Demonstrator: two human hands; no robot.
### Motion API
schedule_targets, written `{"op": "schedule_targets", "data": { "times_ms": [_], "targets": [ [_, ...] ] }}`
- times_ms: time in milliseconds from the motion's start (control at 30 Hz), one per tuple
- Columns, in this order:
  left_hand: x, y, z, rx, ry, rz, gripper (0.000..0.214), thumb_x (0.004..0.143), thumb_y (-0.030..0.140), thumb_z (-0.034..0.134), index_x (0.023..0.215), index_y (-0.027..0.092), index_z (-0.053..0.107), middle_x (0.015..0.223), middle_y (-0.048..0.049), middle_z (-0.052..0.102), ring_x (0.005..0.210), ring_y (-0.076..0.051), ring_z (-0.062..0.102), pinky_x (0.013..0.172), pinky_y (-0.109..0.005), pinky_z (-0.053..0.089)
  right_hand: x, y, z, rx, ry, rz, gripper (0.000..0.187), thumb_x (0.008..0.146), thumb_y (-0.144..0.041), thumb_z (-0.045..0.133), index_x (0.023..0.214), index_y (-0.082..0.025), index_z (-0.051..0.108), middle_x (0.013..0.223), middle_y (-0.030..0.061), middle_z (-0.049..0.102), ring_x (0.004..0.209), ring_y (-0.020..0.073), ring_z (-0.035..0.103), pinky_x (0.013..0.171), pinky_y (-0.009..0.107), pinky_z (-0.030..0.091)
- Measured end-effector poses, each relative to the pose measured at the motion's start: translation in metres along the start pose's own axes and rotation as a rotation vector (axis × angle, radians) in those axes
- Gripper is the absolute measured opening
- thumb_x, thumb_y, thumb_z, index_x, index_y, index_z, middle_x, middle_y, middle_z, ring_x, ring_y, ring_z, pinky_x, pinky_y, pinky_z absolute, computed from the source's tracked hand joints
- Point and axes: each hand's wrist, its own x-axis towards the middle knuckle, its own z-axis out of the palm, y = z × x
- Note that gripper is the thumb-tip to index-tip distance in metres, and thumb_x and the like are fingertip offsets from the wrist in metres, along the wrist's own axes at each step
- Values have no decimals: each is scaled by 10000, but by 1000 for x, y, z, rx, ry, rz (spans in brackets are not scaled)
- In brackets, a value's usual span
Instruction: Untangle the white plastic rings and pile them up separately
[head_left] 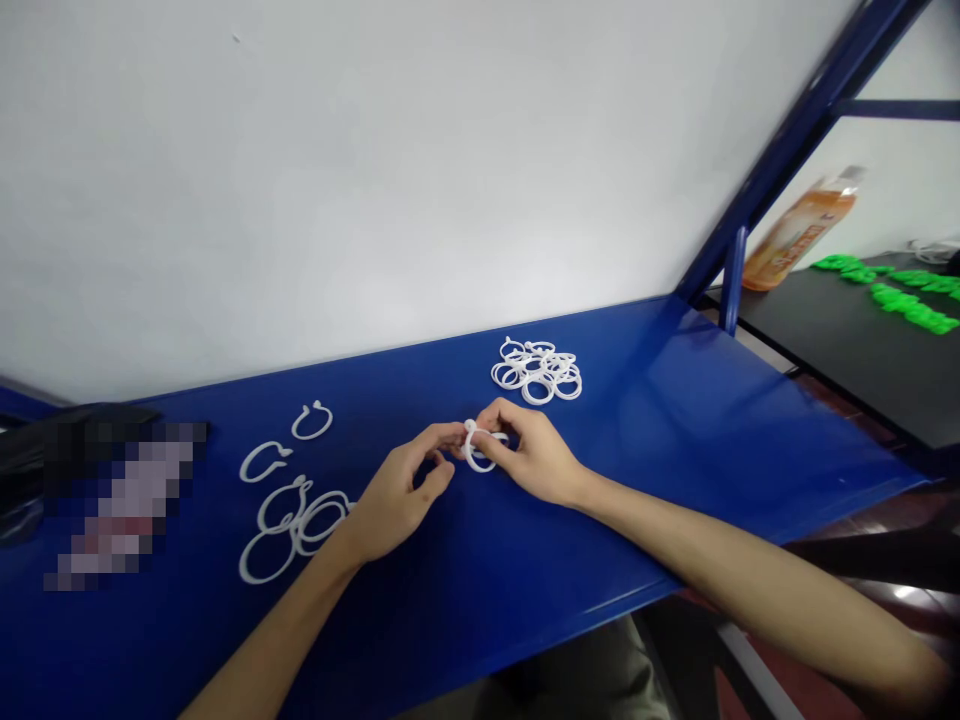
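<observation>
My right hand (pixel 536 455) pinches a white plastic ring (pixel 480 465) between thumb and fingers, just above the blue table. The ring looks like a shower curtain ring, with a small knob on top. Another white loop shows behind it, partly hidden by my fingers. From the left, my left hand (pixel 405 490) reaches in with its fingertips at the ring's edge; its thumb is apart from the fingers. Open white rings with knobbed ends (pixel 266 462) lie spread on the left, some partly behind my left wrist. A pile of white rings (pixel 536 370) sits beyond my right hand.
The blue table (pixel 637 400) runs along a pale wall (pixel 375 180). Black plastic (pixel 90 415) and a blurred-out packet (pixel 135 500) lie at far left. A blue metal frame (pixel 757 180) rises on the right. Behind it, a dark table holds an orange bottle (pixel 802 235) and green pieces (pixel 911 308).
</observation>
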Motion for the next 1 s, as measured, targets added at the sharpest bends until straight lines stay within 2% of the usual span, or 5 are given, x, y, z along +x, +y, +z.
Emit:
{"op": "schedule_targets", "data": {
  "times_ms": [233,467,600,767,1000],
  "targets": [
    [0,3,8,7,38,-114,294,931,400,585,1163,230,647,960,-8,727,783,-146,657,693,-264,514,1,0,0,126,2,62,255,896,-440,687,854,-193,641,752,-17,642,668,116,546,643,251,429],
    [-1,4,14,86,110,-16,240,976,324,493,1111,239,673,880,3,701,769,-144,654,708,-263,511,3,4,-2,178,7,160,286,864,-457,704,828,-195,595,632,-59,542,535,88,431,511,226,341],
    [-3,1,17,89,123,11,248,974,301,506,1197,241,595,857,23,705,712,-127,659,729,-270,531,9,10,-11,-93,168,38,184,924,-369,629,860,-197,619,718,-18,623,610,115,533,586,247,426],
    [-2,0,13,225,193,81,255,968,310,526,1192,232,618,933,-11,720,821,-150,692,794,-294,557,26,20,-50,-685,349,-168,157,974,-286,560,920,-191,673,884,64,684,841,204,588,769,334,471],
    [0,-6,11,277,253,102,189,932,299,579,1080,234,676,977,-26,720,840,-160,693,807,-316,568,41,42,-82,-1029,447,-93,254,971,-278,555,1077,-156,751,935,115,700,869,272,546,776,401,487]
  ]
}}
